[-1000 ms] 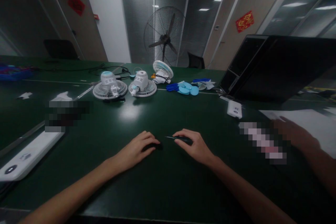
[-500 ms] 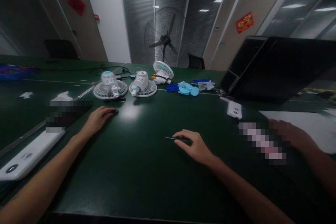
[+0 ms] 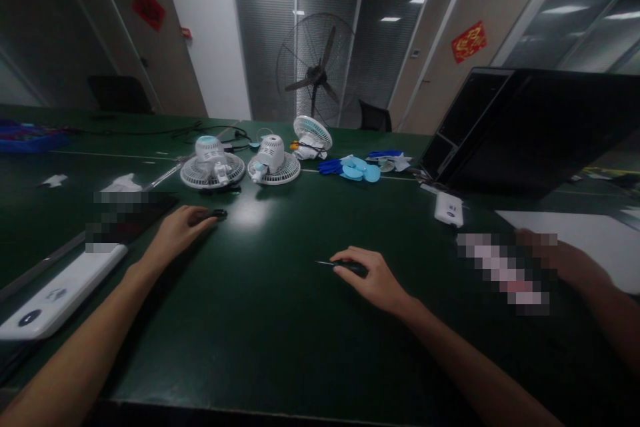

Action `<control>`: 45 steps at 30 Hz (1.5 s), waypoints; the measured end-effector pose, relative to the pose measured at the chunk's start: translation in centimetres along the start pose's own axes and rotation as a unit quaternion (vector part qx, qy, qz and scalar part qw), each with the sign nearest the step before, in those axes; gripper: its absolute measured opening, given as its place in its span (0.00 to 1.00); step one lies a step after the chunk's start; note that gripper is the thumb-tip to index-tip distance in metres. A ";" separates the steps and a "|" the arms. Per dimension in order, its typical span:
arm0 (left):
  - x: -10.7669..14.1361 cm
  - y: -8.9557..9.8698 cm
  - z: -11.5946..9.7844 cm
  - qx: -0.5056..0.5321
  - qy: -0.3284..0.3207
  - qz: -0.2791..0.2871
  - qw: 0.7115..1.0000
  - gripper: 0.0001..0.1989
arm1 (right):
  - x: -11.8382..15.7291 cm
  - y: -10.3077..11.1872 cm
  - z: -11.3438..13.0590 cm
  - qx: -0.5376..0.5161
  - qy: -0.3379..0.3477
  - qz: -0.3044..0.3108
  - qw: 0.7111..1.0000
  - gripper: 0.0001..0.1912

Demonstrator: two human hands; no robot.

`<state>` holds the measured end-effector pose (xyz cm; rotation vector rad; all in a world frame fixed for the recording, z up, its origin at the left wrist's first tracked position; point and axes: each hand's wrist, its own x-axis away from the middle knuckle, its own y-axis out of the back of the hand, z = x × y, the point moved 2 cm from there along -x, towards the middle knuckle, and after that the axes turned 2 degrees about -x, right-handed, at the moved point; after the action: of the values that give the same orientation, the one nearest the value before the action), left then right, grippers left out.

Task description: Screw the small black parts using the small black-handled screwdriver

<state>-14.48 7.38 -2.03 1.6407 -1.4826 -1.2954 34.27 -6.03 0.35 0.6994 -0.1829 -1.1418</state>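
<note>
My right hand [image 3: 369, 275] rests low over the green table, its fingers closed on a dark-handled screwdriver [image 3: 353, 267]. The thin metal shaft points left. Farther forward on the left, my left hand [image 3: 179, 232] has its thumb and fingers around a small black object [image 3: 219, 213], whose kind I cannot make out. Just beyond that hand are a white small fan [image 3: 213, 172] and a second one [image 3: 274, 170], both lying grille down. A third small fan [image 3: 313, 137] leans behind them, with a black cord around its base.
Light blue fan blades [image 3: 361, 169] and blue gloves [image 3: 330, 167] lie at the back. White power banks lie left [image 3: 65, 293] and right [image 3: 449, 209]. A large black case [image 3: 530, 133] stands at the right. Another person's hand [image 3: 575, 257] is at the right edge, near a blurred-out item.
The left hand has shifted slightly, and more of the black object shows between its fingers. The right hand keeps the screwdriver in nearly the same place.
</note>
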 end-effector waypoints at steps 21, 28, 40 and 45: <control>-1.3 -0.9 -0.9 0.047 -0.016 -0.022 0.999 0.27 | 0.0 0.0 0.1 0.013 0.001 0.000 1.000 0.10; -1.1 -0.6 -1.0 0.095 0.022 -0.011 0.995 0.30 | 0.1 0.0 0.1 0.009 0.001 0.007 1.000 0.11; -0.6 0.1 -1.7 0.119 0.042 -0.005 0.992 0.29 | 0.0 0.0 0.2 0.010 -0.003 0.008 1.000 0.10; -0.8 -0.1 -1.8 0.163 0.091 0.013 0.982 0.28 | 0.0 0.0 0.1 0.021 0.002 0.005 1.000 0.11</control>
<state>-12.68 7.83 -1.26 1.8810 -1.6596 -0.8939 34.16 -6.06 0.42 0.7379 -0.2076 -1.1294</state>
